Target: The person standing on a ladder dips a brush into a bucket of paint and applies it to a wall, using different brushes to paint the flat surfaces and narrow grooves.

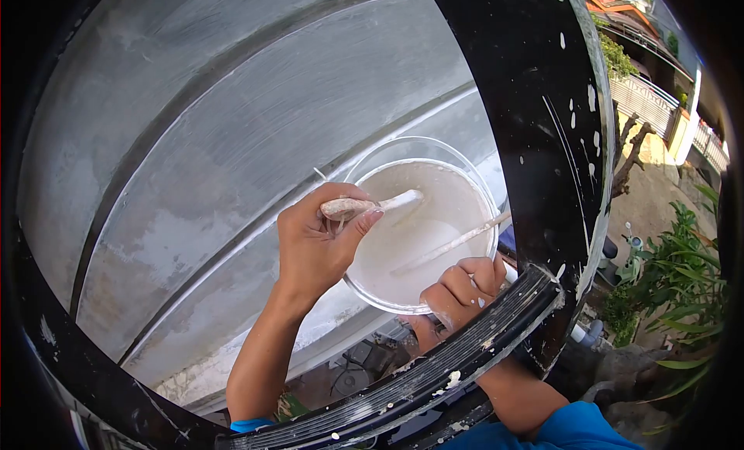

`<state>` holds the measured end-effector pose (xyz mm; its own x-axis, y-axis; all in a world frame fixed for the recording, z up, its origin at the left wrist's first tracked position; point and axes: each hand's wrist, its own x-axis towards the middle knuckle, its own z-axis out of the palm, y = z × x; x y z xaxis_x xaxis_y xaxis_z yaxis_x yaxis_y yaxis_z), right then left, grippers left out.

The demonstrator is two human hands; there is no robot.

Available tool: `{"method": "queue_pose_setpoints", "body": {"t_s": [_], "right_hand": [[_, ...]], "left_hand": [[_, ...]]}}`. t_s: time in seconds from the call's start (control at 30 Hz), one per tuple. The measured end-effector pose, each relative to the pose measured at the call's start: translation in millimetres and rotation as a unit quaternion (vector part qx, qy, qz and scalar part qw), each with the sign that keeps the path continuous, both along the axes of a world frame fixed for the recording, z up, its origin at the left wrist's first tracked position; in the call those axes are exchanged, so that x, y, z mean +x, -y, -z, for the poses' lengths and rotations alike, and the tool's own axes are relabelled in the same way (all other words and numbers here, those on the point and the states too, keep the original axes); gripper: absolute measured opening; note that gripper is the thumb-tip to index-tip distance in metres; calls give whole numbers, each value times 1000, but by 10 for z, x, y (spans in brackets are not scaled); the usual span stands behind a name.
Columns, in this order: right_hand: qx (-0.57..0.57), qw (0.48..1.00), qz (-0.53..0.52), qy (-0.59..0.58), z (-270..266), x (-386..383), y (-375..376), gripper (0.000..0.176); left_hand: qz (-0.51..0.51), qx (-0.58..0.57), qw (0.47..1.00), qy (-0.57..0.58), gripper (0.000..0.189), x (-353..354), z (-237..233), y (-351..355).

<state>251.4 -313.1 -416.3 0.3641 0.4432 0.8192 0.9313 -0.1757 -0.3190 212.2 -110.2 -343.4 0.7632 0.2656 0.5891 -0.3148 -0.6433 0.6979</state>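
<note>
My left hand is closed around a paint-crusted brush, whose white-coated end points over the bucket's opening. Below it is a white bucket with pale, whitish paint inside. A paint-smeared stick leans in the paint, its upper end on the right rim. My right hand has its fingers curled at the bucket's lower right rim and appears to grip it; the thumb is partly hidden. The right forearm passes behind a black ribbed ladder step.
Black, paint-spotted ladder rails frame the view at right and lower left. Behind the bucket is a grey wall with raised bands and whitish patches. Green plants, a paved yard and a fence lie below right.
</note>
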Motion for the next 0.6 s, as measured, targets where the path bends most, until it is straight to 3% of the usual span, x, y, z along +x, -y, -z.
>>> {"method": "queue_pose_setpoints", "body": {"t_s": [0.17, 0.27, 0.47, 0.57, 0.6], "right_hand": [[8, 1000, -8, 0, -15, 5, -2, 22], [17, 1000, -9, 4, -12, 7, -17, 23], [24, 1000, -12, 1, -1, 4, -26, 24], [29, 999, -11, 8, -4, 8, -27, 24], [27, 1000, -11, 9, -8, 7, -24, 24]], "left_hand": [[-10, 279, 956, 88, 25, -4, -12, 44], [-13, 300, 950, 89, 27, 1, -23, 65], [-21, 142, 982, 120, 17, -28, 40, 100], [-9, -79, 987, 136, 21, -55, 4, 179], [-16, -96, 988, 118, 23, -65, -23, 184]]}}
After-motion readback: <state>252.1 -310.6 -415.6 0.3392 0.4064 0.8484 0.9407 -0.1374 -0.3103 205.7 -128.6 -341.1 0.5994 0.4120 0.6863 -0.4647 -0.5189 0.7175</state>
